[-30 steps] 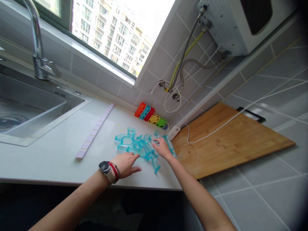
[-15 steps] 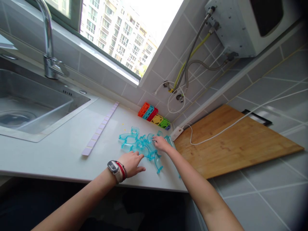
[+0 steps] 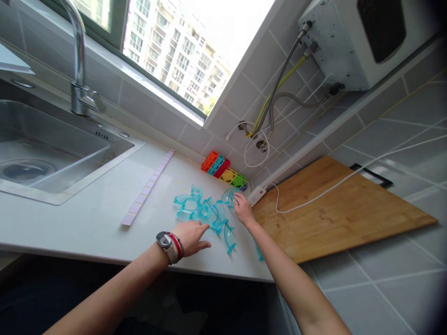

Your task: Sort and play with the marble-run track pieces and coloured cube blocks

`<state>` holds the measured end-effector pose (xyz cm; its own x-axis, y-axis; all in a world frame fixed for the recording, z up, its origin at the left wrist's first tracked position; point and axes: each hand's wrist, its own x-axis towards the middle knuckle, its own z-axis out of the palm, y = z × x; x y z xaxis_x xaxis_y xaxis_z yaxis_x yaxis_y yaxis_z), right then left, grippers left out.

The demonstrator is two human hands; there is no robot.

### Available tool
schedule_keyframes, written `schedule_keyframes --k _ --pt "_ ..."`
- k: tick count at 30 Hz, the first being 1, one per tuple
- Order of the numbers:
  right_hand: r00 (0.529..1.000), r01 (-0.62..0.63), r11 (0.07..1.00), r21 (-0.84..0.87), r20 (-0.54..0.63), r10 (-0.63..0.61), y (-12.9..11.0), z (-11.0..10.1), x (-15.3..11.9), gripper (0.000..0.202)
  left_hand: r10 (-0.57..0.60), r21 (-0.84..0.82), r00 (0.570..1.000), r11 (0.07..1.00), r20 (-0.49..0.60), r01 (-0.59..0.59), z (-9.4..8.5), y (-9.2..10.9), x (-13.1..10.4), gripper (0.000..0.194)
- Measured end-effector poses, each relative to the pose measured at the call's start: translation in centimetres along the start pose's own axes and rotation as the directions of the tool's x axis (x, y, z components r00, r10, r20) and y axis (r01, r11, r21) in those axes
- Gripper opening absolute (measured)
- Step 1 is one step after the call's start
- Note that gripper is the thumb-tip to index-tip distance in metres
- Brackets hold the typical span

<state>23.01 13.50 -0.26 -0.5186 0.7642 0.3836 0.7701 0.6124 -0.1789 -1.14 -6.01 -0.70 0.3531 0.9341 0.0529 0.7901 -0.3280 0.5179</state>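
Several translucent teal plastic track pieces (image 3: pixel 204 211) lie in a loose cluster on the white counter (image 3: pixel 94 204). My left hand (image 3: pixel 190 236) rests palm down at the cluster's near edge, its fingers stretched out and thumb apart, holding nothing. On the right side of the cluster, my right hand (image 3: pixel 243 209) has its fingers closed on the edge of a curved teal plastic piece (image 3: pixel 227 197). A separate curved teal piece (image 3: pixel 229 237) lies between the hands, nearer the counter's front. Another teal piece (image 3: pixel 259 252) is partly hidden by my right forearm.
Colourful plastic blocks (image 3: pixel 223 168) stand against the tiled wall. A lilac strip (image 3: pixel 146 190) lies left of the cluster, by the sink (image 3: pixel 59 197). A wooden board (image 3: pixel 335 204) leans at the right, with a white power strip (image 3: pixel 256 196) and cable beside it.
My right hand has moved right and slightly back, away from the middle of the cluster, with a curved teal piece at its fingertips. My left hand has stayed in place.
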Motion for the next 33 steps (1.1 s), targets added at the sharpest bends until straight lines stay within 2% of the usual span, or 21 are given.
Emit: schedule_keyframes --k 2,5,7,9,12,15,20,24,29,33 --pt "0.999 0.007 1.000 0.017 -0.045 -0.007 -0.2 -0.5 -0.4 0.042 0.041 -0.028 0.999 0.999 -0.028 -0.042 -0.4 0.2 0.2 0.044" --pt "0.995 0.032 0.999 0.042 -0.099 -0.028 -0.9 -1.1 -1.0 0.042 0.107 -0.116 0.981 0.985 -0.162 -0.127 -0.9 0.5 0.6 0.034" --pt "0.991 0.048 0.997 0.057 -0.128 -0.040 -1.7 -1.5 -1.5 0.042 0.077 -0.159 0.963 0.980 -0.258 -0.120 -1.0 0.6 0.9 0.032" --pt "0.986 0.067 0.995 0.068 -0.155 -0.056 -2.6 -2.0 -2.1 0.042 -0.014 -0.176 0.953 0.983 -0.304 -0.042 -0.7 0.4 1.2 0.032" --pt "0.977 0.110 0.990 0.084 -0.194 -0.093 -4.2 -3.1 -2.9 0.042 -0.126 -0.193 0.951 0.979 -0.283 0.072 0.0 -0.2 1.6 0.035" --pt "0.970 0.138 0.985 0.105 -0.215 -0.113 -5.7 -4.2 -3.7 0.041 -0.171 -0.232 0.954 0.966 -0.246 0.113 0.9 -0.6 2.0 0.039" --pt "0.964 0.160 0.976 0.151 -0.237 -0.121 -7.7 -5.7 -4.7 0.042 -0.204 -0.298 0.949 0.946 -0.241 0.127 1.8 -0.8 2.6 0.043" --pt "0.962 0.156 0.970 0.189 -0.252 -0.106 -8.8 -6.4 -5.3 0.040 -0.191 -0.366 0.938 0.927 -0.289 0.076 1.8 -0.7 2.8 0.049" --pt "0.963 0.118 0.959 0.257 -0.264 -0.048 -10.0 -6.8 -5.9 0.037 -0.162 -0.529 0.887 0.842 -0.432 -0.104 0.8 -0.4 2.7 0.046" --pt "0.970 0.069 0.925 0.374 -0.242 0.025 -10.9 -6.6 -6.7 0.027 -0.207 -0.735 0.903 0.660 -0.377 -0.156 0.2 -0.3 2.8 0.044"
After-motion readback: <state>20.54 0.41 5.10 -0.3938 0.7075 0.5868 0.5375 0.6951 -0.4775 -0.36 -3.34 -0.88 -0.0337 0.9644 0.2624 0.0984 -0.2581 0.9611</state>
